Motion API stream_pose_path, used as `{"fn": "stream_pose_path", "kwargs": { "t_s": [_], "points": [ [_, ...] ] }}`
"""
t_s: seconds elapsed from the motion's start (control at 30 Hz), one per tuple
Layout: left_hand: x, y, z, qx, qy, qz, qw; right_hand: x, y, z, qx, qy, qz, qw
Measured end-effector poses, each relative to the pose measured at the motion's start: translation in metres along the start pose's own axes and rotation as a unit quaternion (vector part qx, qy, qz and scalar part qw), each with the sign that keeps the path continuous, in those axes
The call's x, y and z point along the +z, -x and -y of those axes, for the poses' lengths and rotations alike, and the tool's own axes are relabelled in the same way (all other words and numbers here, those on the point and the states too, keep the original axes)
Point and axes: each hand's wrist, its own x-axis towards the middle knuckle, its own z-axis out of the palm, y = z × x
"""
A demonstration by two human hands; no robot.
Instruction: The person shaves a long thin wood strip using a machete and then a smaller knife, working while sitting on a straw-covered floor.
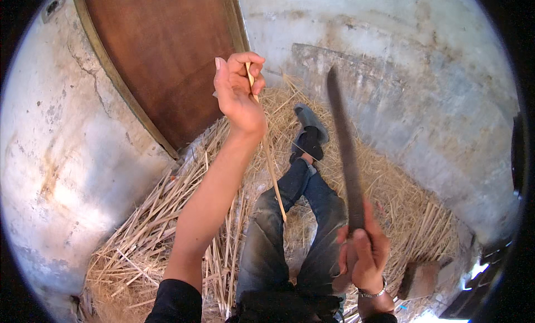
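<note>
My left hand (238,92) is raised and closed around the top of a thin pale cane strip (269,158), which hangs down across my lap. My right hand (363,253), with a metal bracelet at the wrist, grips the handle of a long dark blade (343,139). The blade points up and away, to the right of the strip and apart from it. My legs in blue jeans (290,223) stretch forward, ending in a dark shoe (309,128).
Split cane strips and straw (150,234) cover the ground around my legs. A brown wooden door (161,55) stands at the upper left in a stained plaster wall (61,156). A brick (421,278) lies at the lower right.
</note>
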Motion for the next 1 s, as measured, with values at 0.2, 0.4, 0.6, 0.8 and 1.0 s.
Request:
{"fn": "stream_pose_path", "kwargs": {
  "t_s": [0.2, 0.4, 0.6, 0.8, 1.0],
  "points": [
    [-0.007, -0.004, 0.002, -0.024, 0.044, 0.074, 0.996, 0.007, 0.000, -0.002, 0.035, 0.091, 0.187, 0.978],
    [-0.015, -0.002, -0.010, -0.046, 0.041, 0.061, 0.996, -0.004, -0.001, -0.014, 0.118, 0.047, 0.143, 0.982],
    [-0.008, -0.003, -0.009, -0.072, 0.082, 0.107, 0.988, 0.025, 0.005, -0.010, -0.126, -0.065, -0.023, 0.990],
    [-0.013, 0.000, -0.012, -0.049, 0.057, 0.078, 0.994, 0.005, 0.011, -0.038, 0.025, 0.108, 0.163, 0.980],
    [-0.002, 0.008, -0.015, -0.053, 0.035, 0.094, 0.994, 0.023, 0.008, -0.005, -0.077, 0.014, 0.083, 0.993]
  ]
}}
